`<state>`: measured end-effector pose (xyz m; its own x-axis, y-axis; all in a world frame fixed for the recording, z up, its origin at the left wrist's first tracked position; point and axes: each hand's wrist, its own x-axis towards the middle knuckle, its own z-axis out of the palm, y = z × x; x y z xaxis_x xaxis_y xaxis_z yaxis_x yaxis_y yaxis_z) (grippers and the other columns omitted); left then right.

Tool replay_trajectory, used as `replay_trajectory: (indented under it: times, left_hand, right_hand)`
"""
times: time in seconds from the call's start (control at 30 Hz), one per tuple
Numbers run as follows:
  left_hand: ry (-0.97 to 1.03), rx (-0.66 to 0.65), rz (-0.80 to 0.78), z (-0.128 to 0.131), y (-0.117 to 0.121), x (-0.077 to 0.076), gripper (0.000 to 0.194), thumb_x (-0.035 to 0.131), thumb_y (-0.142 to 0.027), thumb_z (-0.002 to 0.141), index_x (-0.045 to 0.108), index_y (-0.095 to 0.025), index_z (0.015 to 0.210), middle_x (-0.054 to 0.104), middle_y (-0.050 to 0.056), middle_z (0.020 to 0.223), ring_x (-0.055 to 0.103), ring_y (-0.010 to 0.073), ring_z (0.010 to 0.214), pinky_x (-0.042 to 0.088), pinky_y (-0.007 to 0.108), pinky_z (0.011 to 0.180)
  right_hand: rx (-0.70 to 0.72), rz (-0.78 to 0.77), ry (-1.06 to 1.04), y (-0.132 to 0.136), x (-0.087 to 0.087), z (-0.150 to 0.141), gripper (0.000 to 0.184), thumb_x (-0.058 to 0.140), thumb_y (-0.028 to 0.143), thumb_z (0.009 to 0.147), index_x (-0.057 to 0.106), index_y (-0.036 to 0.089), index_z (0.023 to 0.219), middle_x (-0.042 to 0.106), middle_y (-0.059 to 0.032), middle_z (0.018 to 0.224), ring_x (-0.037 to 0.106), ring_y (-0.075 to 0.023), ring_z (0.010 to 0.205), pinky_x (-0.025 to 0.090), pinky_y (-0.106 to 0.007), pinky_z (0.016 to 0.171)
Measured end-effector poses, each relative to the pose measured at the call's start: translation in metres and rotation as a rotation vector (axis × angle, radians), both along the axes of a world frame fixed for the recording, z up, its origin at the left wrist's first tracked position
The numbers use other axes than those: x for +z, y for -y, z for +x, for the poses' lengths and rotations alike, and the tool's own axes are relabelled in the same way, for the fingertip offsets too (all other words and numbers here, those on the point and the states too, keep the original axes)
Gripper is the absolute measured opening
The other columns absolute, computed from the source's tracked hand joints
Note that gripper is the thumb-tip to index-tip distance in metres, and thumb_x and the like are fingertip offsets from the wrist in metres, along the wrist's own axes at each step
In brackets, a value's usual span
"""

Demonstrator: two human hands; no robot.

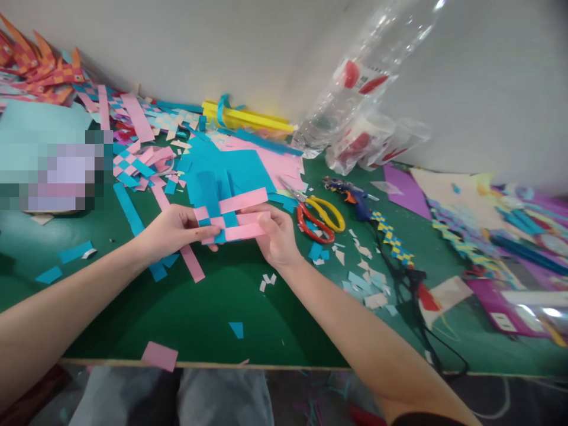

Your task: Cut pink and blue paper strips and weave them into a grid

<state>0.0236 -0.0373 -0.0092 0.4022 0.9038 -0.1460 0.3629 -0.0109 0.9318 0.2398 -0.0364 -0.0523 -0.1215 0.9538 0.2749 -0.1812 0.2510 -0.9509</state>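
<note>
Between my two hands is a small weave of pink and blue paper strips [231, 219], held above the green table. My left hand [171, 234] pinches its left edge, thumb on top. The right hand [277, 234] grips the loose ends of the pink strips, with its thumb over them and fingers behind. Blue strip ends stick up from the weave's far side. Just beyond lie blue paper sheets [244, 168] and pink sheets [281, 160]. Scissors [317, 216] with red and yellow handles rest right of my right hand.
A blue glue gun [355, 198] with a black cord lies at right. Paper scraps [366, 275] are scattered over the green table [213, 319]. Clear plastic packaging [355, 106] leans against the wall. Woven pieces [133, 163] are piled back left, near orange folded paper [44, 59].
</note>
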Motion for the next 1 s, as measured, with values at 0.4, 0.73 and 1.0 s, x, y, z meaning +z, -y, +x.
replay_trajectory:
  times: [0.4,0.73,1.0]
  left_hand:
    - [-0.028,-0.003,-0.024,-0.001,-0.002,-0.002,0.030,0.075,-0.050,0.068,0.077,-0.020,0.069,0.076,0.007,0.070,0.062,0.0169,0.056,0.045,0.023,0.045]
    - [-0.134,-0.044,0.035,0.000,-0.001,-0.001,0.034,0.069,-0.050,0.075,0.077,-0.018,0.067,0.069,0.006,0.056,0.039,0.0089,0.039,0.024,0.025,0.038]
    - [-0.193,0.047,0.089,0.006,0.003,-0.001,0.040,0.071,-0.053,0.072,0.069,-0.017,0.053,0.047,-0.002,0.039,0.029,0.0077,0.038,0.017,0.025,0.040]
  right_hand:
    - [0.048,-0.020,0.042,0.000,-0.004,0.000,0.037,0.065,0.063,0.077,0.074,0.029,0.086,0.073,-0.0028,0.084,0.068,-0.0221,0.084,0.054,-0.038,0.079]
    - [-0.004,0.053,0.108,0.006,0.001,0.002,0.027,0.068,0.053,0.079,0.072,0.026,0.077,0.066,0.0006,0.071,0.061,-0.0168,0.069,0.051,-0.032,0.067]
    - [-0.161,0.077,0.297,0.016,0.022,-0.004,0.008,0.075,0.032,0.073,0.074,0.025,0.076,0.075,0.0000,0.077,0.069,-0.0179,0.073,0.056,-0.032,0.067]
